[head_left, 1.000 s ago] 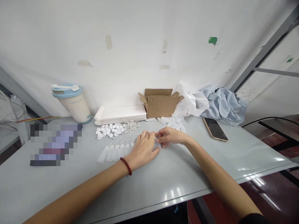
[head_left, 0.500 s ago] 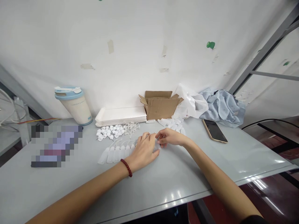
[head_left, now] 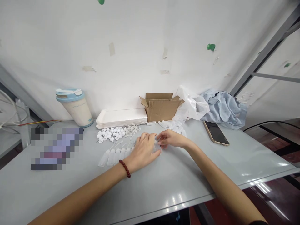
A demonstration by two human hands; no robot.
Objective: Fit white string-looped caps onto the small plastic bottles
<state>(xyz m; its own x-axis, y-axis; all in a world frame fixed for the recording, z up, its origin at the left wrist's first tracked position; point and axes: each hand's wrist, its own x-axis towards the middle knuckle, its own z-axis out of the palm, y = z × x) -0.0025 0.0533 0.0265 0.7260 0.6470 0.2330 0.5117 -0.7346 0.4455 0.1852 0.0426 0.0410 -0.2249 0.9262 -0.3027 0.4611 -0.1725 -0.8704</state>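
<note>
Touching slender, frosted plastic pieces (head_left: 116,156)

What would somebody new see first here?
Probably the left hand and right hand, close together in the middle, the left partly covering a row of small translucent pieces. A dark red bead bracelet circles the left wrist. Behind both hands, the open cardboard box may catch the eye.

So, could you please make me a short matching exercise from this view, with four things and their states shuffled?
1. left hand
2. cardboard box
3. row of translucent pieces
4. phone

A. partly hidden behind the left hand
B. dark screen facing up
C. beaded bracelet at its wrist
D. brown, top flaps open

Pairs: 1-C, 2-D, 3-A, 4-B
</note>
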